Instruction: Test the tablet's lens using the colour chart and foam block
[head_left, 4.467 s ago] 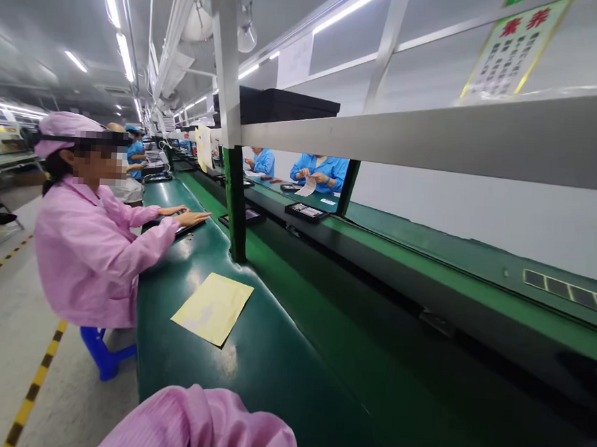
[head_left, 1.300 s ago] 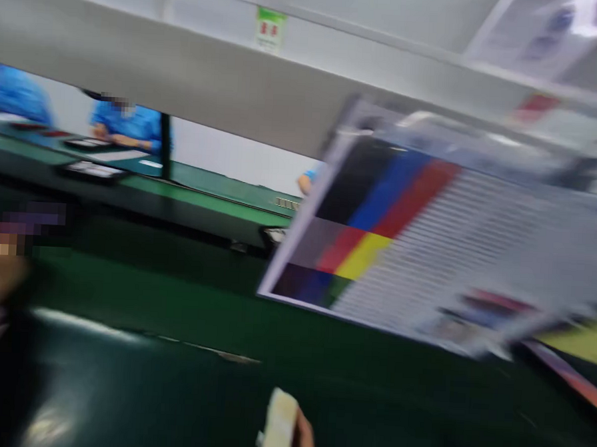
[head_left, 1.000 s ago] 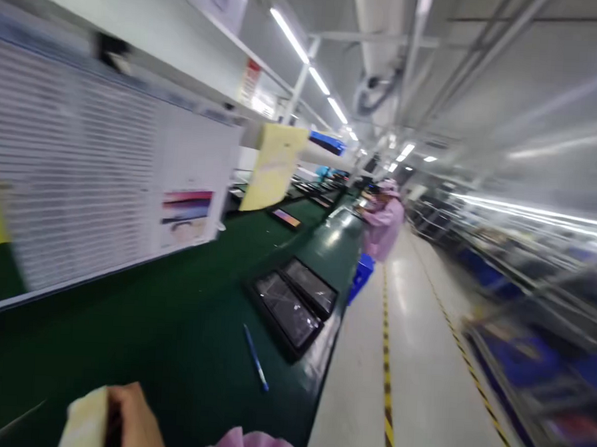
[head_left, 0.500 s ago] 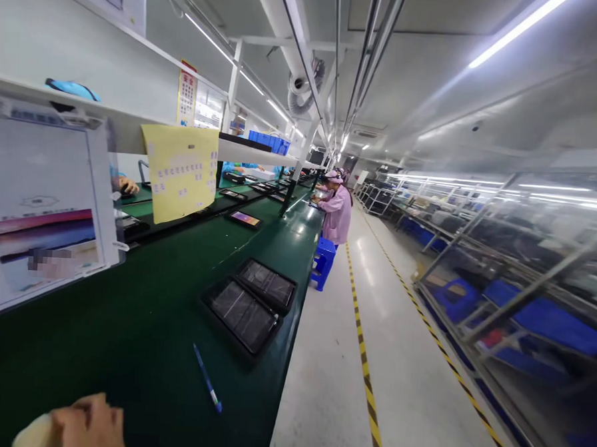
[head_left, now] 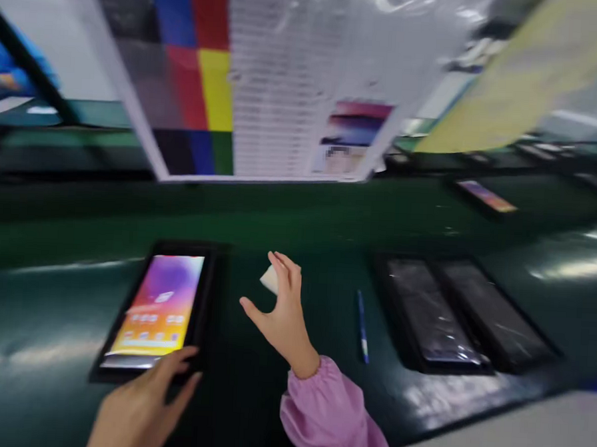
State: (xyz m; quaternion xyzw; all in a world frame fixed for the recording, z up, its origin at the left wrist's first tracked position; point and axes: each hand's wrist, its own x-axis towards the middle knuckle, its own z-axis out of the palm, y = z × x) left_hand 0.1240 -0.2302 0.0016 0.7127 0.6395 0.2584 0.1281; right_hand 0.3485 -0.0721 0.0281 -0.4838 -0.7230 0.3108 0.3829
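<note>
A lit device with a colourful home screen (head_left: 161,303) lies in a black tray (head_left: 210,265) on the green bench. At the tray's lower right corner is my left hand (head_left: 141,405), thumb and fingers apart; whether it touches the tray I cannot tell. My right hand (head_left: 283,316), in a pink sleeve (head_left: 331,412), has its fingers spread and thumb stretched to the left. Just behind its fingers sits a small whitish pad (head_left: 270,279), partly hidden. A blue pen (head_left: 362,327) lies to the right of that hand.
Two black trays with film-covered dark devices (head_left: 431,314) (head_left: 497,307) lie farther right. Another lit device (head_left: 487,196) rests at the back right. A sheet with colour blocks (head_left: 279,116) and a yellow sheet (head_left: 526,82) hang over the bench (head_left: 289,216).
The view has swung left and down from the aisle to the bench. One hand was curled beside a whitish object; now both hands show, the right spread near the pad.
</note>
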